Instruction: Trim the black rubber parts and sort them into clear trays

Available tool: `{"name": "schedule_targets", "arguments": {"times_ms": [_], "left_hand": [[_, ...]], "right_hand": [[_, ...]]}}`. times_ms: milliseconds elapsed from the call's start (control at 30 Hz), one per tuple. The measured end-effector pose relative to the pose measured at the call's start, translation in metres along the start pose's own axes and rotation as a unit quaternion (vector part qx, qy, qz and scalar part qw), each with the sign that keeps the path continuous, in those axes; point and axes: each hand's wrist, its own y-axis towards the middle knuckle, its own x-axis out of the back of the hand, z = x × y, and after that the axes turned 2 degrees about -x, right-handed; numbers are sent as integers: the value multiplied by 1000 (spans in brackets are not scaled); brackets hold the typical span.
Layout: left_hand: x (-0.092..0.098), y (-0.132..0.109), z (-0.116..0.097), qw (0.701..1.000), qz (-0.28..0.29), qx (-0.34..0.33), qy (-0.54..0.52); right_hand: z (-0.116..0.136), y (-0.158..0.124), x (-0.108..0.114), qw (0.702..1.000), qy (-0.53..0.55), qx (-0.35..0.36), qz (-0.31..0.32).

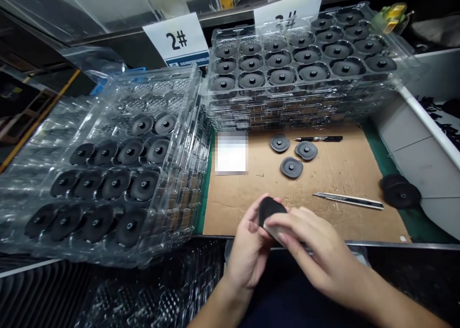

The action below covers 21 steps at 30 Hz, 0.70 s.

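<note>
My left hand (247, 241) holds a black rubber disc (271, 211) upright near the front edge of a cardboard sheet (334, 174). My right hand (309, 241) lies over the disc from the right, its fingers pressed on the disc's face and hiding part of it. Three grey-black discs with central nubs (291, 167) lie on the cardboard just beyond my hands. A snap-off utility knife (348, 200) lies to the right of my hands, and a black marker pen (319, 138) lies further back.
Transparent blister trays of black discs (108, 174) sit to the left, and a tall stack (302, 64) stands behind the cardboard. Paper signs marked 2# (176, 38) and 3# (287, 11) stand behind them. A blurred white sheet (231, 153) lies on the cardboard, and a loose black disc (400, 192) sits at right.
</note>
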Motion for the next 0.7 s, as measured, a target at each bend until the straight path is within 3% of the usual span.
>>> {"name": "schedule_targets", "arguments": {"times_ms": [67,200,333,500,600,700], "left_hand": [[-4,0,-1,1000,-9,-21,7],[-10,0,-1,999,27,-35,22],[-13,-1,-3,998,36,-34,29],[-20,-3,-6,996,45,-41,66],[-20,-4,-11,996,67,-24,48],[-19,-5,-13,998,62,-8,30]], "right_hand": [[1,3,2,1000,1,11,18],[2,3,7,993,-39,64,-95],[6,-3,9,995,3,81,-52],[4,0,12,990,-27,73,-116],[0,-13,18,993,-9,102,-63],[-5,-24,25,996,-56,26,-63]]}}
